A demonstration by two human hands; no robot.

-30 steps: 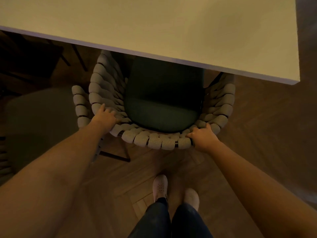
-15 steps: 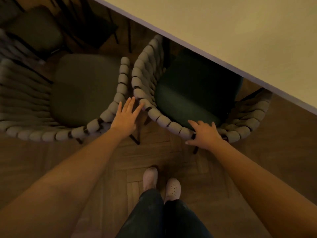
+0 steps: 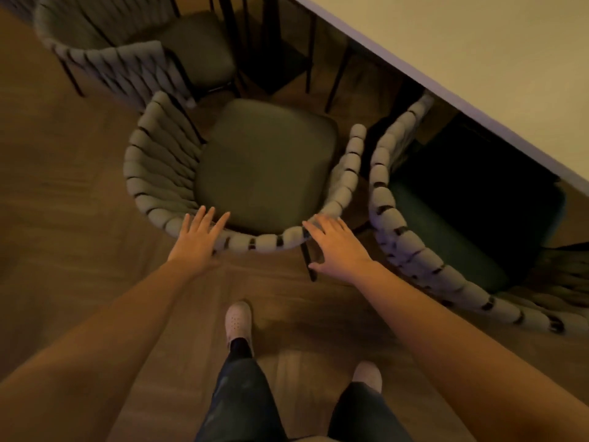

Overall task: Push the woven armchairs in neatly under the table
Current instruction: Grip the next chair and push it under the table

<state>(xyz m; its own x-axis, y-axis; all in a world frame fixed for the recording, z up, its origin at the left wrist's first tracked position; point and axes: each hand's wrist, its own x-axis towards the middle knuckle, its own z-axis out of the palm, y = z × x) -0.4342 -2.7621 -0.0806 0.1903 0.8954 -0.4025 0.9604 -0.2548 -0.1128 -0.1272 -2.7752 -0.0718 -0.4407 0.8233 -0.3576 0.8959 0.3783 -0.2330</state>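
Armchair (image 3: 264,173) rim: L hand (image 3: 197,242), R hand (image 3: 339,248) there, grip splayed flat.

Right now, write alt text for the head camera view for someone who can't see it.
A person's left hand and right hand, fingers spread, reach for the curved back of the middle woven armchair, which stands clear of the table. The right armchair beside it is partly tucked under the table edge, and the far armchair stands beyond on the wooden floor.
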